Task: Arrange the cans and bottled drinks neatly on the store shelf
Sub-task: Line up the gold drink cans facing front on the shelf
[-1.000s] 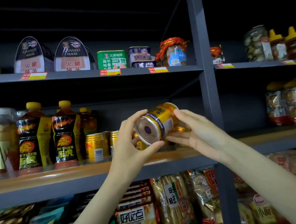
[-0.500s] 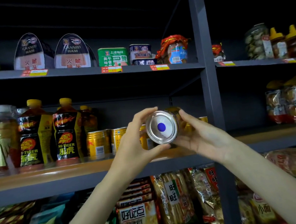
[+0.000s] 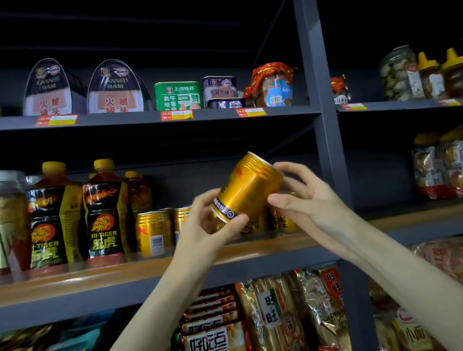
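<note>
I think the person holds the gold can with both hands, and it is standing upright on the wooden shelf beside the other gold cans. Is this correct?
Not quite. Both hands, the left hand and the right hand, do hold the gold can, but the head view shows it tilted in the air above the wooden shelf, not standing on it. The other gold cans stand on the shelf behind it.

1. Dark grey metal shelving; upright post (image 3: 318,87) divides two bays.
2. Middle shelf (image 3: 65,284) has a brown wooden top and grey front edge.
3. Upper shelf (image 3: 134,119) carries red-and-yellow price tags (image 3: 177,115).
4. Back panel (image 3: 186,185) dark; top recess unlit.
</note>
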The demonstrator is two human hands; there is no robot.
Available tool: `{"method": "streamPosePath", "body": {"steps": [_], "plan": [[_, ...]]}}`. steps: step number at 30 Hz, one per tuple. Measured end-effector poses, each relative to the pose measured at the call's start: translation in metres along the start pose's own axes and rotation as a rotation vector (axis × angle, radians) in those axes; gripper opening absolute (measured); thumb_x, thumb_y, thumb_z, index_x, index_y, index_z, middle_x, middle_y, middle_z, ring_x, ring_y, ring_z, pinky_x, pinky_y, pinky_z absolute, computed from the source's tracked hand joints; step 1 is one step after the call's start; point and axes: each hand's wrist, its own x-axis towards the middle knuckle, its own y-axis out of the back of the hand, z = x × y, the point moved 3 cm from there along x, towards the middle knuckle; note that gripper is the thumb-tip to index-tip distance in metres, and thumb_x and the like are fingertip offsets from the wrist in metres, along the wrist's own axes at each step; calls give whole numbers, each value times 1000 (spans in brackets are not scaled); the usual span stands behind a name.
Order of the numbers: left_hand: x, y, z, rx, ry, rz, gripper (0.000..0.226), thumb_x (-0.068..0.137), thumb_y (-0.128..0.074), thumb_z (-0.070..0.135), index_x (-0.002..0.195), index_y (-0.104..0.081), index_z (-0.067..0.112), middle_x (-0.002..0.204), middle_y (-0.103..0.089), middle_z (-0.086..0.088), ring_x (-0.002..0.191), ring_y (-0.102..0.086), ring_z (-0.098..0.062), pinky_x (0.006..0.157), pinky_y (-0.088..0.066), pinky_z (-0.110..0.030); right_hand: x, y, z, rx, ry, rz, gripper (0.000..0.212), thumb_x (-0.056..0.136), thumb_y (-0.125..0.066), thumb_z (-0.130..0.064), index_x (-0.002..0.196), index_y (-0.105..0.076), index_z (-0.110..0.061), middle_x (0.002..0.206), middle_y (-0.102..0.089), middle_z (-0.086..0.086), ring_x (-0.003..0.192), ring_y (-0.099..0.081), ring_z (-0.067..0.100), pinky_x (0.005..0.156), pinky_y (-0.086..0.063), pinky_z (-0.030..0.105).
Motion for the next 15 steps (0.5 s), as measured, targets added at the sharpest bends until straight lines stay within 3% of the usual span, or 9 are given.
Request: {"method": "streamPosePath", "body": {"steps": [2, 8, 11, 15], "plan": [[2, 6, 1, 129, -128, 55, 63, 65, -73, 28, 122, -46, 34, 117, -53, 13, 100, -58, 3, 74, -55, -22, 0, -2, 3, 34, -25, -16, 66, 62, -76, -15, 124, -54, -18, 124, -63, 4, 115, -61, 19, 90, -53, 28], [0, 4, 5, 317, -377, 55, 70, 70, -78, 5, 124, -44, 36, 129, -41, 11, 120, -43, 2, 85, -48, -13, 1, -8, 10, 89, -49, 46, 58, 63, -72, -17, 116, -51, -24, 120, -59, 8, 107, -63, 23, 82, -57, 34], [0, 3, 7, 294, -348, 12, 74, 72, -76, 3, 125, -40, 40, 131, -39, 13, 120, -45, 1, 85, -48, -13, 0, -6, 12, 99, -28, 63, 59, 61, -73, -14, 116, -53, -23, 120, -58, 9, 105, -65, 23, 79, -58, 32], [-1, 0, 8, -2, -148, -82, 63, 76, -68, 17, 130, -40, 35, 122, -53, 9, 100, -65, -7, 75, -53, -20, -1, 1, 10, 31, 73, 21, 64, 64, -86, -19, 120, -57, -25, 124, -60, 5, 111, -63, 22, 84, -55, 33]]}}
